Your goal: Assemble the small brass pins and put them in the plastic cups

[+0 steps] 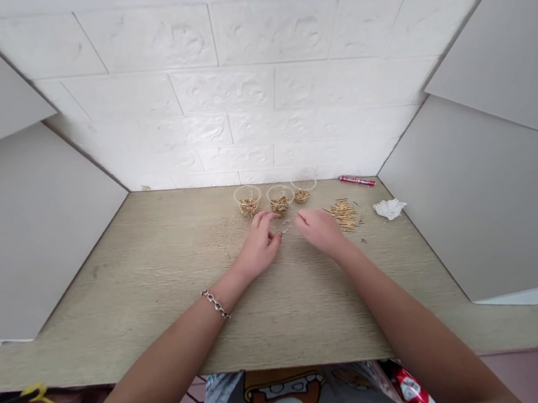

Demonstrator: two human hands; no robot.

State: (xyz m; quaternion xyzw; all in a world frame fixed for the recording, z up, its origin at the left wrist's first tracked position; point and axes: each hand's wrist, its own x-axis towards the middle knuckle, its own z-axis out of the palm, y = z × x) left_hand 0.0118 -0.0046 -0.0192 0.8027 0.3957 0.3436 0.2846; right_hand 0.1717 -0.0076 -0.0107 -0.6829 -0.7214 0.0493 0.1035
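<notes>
My left hand (260, 244), with a chain bracelet (216, 305) on its wrist, lies on the table with thumb and fingers apart. Its fingertips are just in front of a clear cup (279, 194) with small gold-coloured metal pieces in it. A few tiny pale bits (287, 226) lie between the hands, close to the left thumb. My right hand (321, 229) is closed, fingertips curled inward; what it pinches, if anything, is too small to make out. Beside it on the right lies a pile of thin gold-coloured pins (344, 216).
Two more clear cups with small gold pieces, a left one (249, 206) and a right one (301, 194), stand near the white brick-pattern wall (252, 89). A red tube-like item (357, 180) and a crumpled white tissue (390, 209) lie at right. Grey panels (514, 185) flank the table (156, 259).
</notes>
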